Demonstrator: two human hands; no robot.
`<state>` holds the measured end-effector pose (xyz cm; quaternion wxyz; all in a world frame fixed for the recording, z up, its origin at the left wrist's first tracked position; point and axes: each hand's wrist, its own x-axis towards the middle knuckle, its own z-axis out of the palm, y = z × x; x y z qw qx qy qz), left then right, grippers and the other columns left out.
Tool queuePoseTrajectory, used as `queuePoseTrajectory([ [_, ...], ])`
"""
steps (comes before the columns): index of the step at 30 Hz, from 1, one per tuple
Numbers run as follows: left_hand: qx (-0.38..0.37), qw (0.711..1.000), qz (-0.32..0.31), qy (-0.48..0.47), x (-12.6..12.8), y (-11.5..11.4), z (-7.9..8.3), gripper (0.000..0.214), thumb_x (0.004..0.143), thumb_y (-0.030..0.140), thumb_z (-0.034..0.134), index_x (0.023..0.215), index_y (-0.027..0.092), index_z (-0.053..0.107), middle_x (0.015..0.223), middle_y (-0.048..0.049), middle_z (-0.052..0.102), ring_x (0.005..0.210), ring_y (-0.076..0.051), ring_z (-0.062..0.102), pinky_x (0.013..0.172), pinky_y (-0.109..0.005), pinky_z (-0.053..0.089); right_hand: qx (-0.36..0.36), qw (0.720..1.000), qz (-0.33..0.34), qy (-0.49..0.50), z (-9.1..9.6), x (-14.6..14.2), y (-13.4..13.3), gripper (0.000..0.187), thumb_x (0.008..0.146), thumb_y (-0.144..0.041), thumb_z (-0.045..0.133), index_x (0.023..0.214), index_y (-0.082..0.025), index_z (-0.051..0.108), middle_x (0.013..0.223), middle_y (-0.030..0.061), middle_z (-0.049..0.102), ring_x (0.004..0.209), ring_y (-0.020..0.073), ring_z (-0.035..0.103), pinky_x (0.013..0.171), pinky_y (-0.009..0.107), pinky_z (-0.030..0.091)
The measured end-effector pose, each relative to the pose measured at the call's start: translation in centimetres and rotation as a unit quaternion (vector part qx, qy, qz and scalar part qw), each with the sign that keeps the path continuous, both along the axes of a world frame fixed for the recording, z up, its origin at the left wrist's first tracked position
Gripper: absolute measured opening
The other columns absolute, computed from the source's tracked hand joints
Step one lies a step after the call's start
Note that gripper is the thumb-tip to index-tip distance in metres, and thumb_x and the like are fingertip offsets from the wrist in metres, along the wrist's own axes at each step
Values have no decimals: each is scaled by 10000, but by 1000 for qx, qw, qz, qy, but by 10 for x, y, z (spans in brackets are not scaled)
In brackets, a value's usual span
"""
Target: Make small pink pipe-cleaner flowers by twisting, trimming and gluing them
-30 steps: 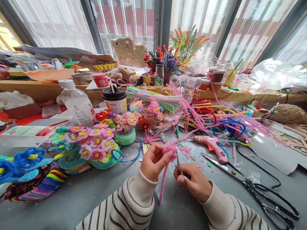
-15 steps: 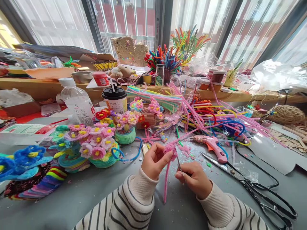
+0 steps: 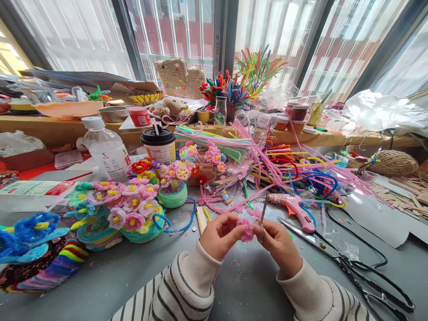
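Over the grey tabletop, my left hand (image 3: 219, 236) pinches a fuzzy pink pipe-cleaner flower (image 3: 246, 231) between thumb and fingers. My right hand (image 3: 281, 247) is closed on small scissors (image 3: 264, 210), whose blades point up and away from me. The right thumb and fingertip come up against the flower's right side; whether they also grip it I cannot tell. Most of the flower's stem is hidden behind the left hand and cuff. Pink clippings (image 3: 245, 207) and glitter are scattered just beyond the hands.
A pink glue gun (image 3: 296, 211) and large black-handled scissors (image 3: 337, 254) lie to the right. Finished pipe-cleaner flower pots (image 3: 143, 229) stand at left, with a plastic bottle (image 3: 107, 149) and lidded cup (image 3: 158, 147) behind. Loose pipe cleaners (image 3: 277, 171) heap up beyond the hands.
The scissors' blades have swung away from the flower and now point upward. Both hands have drawn closer together, with my right fingertips at the flower. The hanging pink stem has turned out of sight.
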<state>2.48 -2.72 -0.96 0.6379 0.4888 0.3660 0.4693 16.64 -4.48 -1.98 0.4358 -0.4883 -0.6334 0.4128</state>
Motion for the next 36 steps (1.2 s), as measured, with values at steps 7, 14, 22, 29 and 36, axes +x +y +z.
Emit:
queuePoseTrajectory([
  [7,-94,993,-43,-51,-3,2,1,299,568,395,607,679,117,611,539,-17,589,473,-107,540,500,-228,421,-82,988,-42,123,0,0,2,314,657,-427,527,541,-155,421,449,-73,256,421,46,202,398,204,155],
  [14,-198,961,-130,-141,-9,5,12,291,597,302,619,846,154,596,767,-75,657,619,-151,615,599,-251,452,-185,909,-109,358,4,1,7,293,652,-392,547,552,-179,372,381,-116,150,356,30,84,348,189,84],
  [22,-99,994,-39,-10,0,2,0,336,509,322,670,761,125,564,526,-24,615,441,-107,552,450,-208,405,-188,927,-100,308,-5,-9,2,320,651,-426,535,554,-175,362,374,-116,182,357,24,111,359,188,75],
  [29,-25,999,10,33,1,0,0,261,504,328,662,631,122,565,520,-12,586,472,-111,543,469,-216,413,-87,987,-68,121,-10,-11,-2,327,659,-470,498,564,-169,413,451,-80,206,411,46,152,389,214,113],
  [36,-51,998,38,-11,-6,3,1,210,524,287,655,619,121,569,528,-17,606,514,-120,557,525,-234,435,-82,989,-35,117,-11,-12,-2,430,693,-560,379,627,-146,475,411,-81,227,376,47,186,374,203,140],
])
